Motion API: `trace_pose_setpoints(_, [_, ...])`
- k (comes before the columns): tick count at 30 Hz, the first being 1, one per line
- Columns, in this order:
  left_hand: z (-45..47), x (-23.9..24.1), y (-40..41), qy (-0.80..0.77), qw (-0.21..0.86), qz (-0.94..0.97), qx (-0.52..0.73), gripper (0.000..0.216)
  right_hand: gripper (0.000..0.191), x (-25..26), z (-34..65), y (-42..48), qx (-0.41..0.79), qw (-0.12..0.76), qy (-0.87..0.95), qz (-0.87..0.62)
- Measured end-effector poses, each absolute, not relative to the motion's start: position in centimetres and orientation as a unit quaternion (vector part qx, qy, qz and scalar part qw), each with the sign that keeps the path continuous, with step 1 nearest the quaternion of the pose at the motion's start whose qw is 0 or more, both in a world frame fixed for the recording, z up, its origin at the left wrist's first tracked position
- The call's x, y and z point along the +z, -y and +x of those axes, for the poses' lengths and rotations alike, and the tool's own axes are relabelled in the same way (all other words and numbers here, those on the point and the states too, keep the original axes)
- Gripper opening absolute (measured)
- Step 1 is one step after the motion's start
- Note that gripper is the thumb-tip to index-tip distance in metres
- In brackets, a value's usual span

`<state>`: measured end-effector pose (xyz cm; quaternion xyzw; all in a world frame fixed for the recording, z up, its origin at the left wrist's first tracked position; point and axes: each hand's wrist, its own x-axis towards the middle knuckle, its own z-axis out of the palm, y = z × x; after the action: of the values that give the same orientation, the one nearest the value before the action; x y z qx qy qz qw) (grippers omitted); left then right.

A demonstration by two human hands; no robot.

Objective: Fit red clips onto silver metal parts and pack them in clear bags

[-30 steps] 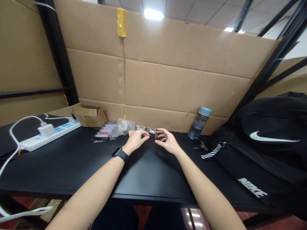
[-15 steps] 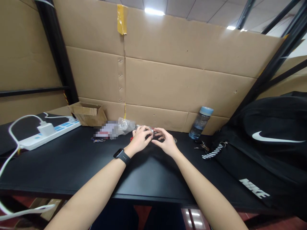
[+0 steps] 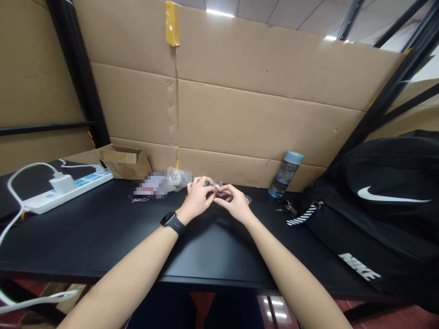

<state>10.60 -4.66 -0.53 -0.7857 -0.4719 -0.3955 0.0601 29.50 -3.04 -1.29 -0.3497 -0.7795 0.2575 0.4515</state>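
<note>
Both hands meet over the black table [image 3: 219, 256], close to the cardboard wall. My left hand [image 3: 199, 196], with a dark watch on its wrist, is closed around a small thing mostly hidden by the fingers. From the right, my right hand [image 3: 235, 201] pinches at the same spot, thumb and fingertips near the left ones. Between the fingertips a small shiny piece [image 3: 216, 188] with some red shows; its kind is too small to tell. Bits of red show beside the left hand, and a small round clear item [image 3: 248, 199] lies just behind the right hand.
Left of the hands are a crumpled clear plastic bag [image 3: 178, 179], a blurred-out packet [image 3: 151, 185], an opened cardboard box [image 3: 126, 162] and a white power strip [image 3: 68, 188]. On the right stand a water bottle [image 3: 285, 176], keys [image 3: 291, 208] and a black backpack [image 3: 377, 228].
The fingertips of my right hand have drawn together into a tighter pinch near the left fingertips. The whole view has shifted slightly; the other things stay in place.
</note>
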Motion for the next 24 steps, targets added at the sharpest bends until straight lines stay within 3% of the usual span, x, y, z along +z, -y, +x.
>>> trace_pose_setpoints(4, [10.7,-0.3,4.7,0.470,0.069,-0.780,-0.408,0.010,0.025,-1.1,29.8,2.9,0.274,0.429,0.786,-0.352])
trace_pose_setpoints(11, [10.7,0.1,4.8,0.472,0.046,-0.782,-0.404,0.010,0.022,-1.0,30.3,2.8,0.193,0.408,0.828,-0.332])
trace_pose_setpoints(15, [9.7,0.9,4.8,0.484,0.012,-0.771,-0.414,0.022,0.019,-0.8,30.5,2.8,0.154,0.401,0.842,-0.327])
trace_pose_setpoints(24, [8.9,-0.7,4.1,0.458,-0.026,-0.842,-0.284,0.036,0.017,-0.3,30.9,2.6,0.157,0.410,0.834,-0.334])
